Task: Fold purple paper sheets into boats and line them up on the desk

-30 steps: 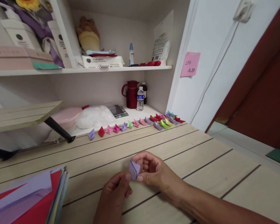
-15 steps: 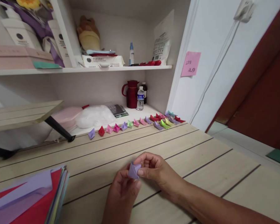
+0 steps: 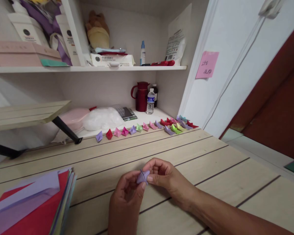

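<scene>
Between my hands, above the wood-plank table, is a small folded piece of purple paper. My left hand pinches its left and lower side between thumb and fingers. On its right edge my right hand closes with thumb and forefinger. Along the table's back edge stands a row of small folded paper boats, among them a purple one, a red one and a green one. More boats, including a lime one, cluster at the row's right end.
A stack of coloured paper lies at the front left. Behind it a small raised wooden stand has black legs. The white shelf holds a red jug, a water bottle and a white plastic bag. A pink note sticks to the wall.
The folded purple paper has turned and tilted between my fingers, and my left fingers have shifted up along it. My view has moved slightly, so the surroundings appear further right.
</scene>
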### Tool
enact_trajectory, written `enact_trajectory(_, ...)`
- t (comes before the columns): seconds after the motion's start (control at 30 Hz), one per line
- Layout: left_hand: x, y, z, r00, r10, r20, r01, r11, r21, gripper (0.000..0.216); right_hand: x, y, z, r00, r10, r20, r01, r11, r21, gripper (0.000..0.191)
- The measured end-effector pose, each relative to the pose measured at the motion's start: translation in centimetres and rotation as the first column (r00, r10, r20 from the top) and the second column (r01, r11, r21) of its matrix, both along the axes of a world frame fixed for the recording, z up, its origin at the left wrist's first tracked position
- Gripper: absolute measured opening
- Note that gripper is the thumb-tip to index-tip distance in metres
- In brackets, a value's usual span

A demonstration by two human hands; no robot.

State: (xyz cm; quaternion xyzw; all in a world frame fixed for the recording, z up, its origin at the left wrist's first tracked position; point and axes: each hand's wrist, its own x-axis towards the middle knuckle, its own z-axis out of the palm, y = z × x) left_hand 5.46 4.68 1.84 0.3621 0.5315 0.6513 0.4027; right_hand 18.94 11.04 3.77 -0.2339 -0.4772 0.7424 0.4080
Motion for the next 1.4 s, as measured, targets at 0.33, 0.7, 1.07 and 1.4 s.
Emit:
enact_trajectory(0.33,0.0,-0.7,1.3,0.967,0.114,-0.228,-0.116,0.993,0.005,0.016,-0.2,0.1,-0.4,0.997,-0.039,0.063,0.035,0.997,0.065,0.031)
enact_trajectory(0.7,-0.7,0.1,0.3,0.998,0.036,-0.058,-0.040,0.997,-0.065,0.017,-0.2,0.4,0.0,0.968,-0.100,0.229,0.103,0.995,-0.003,0.036)
enact_trajectory(1.07,-0.3,0.4,0.5,0.998,-0.039,0.055,0.043,0.997,-0.070,0.034,0.2,1.0,-0.5,0.992,-0.032,0.122,0.033,0.999,-0.006,0.043)
enact_trajectory(1.4,-0.6,0.0,0.9,0.994,-0.044,0.101,0.048,0.998,-0.034,0.041,0.3,1.1,-0.3,0.994,-0.020,0.106,0.018,1.000,0.023,0.033)
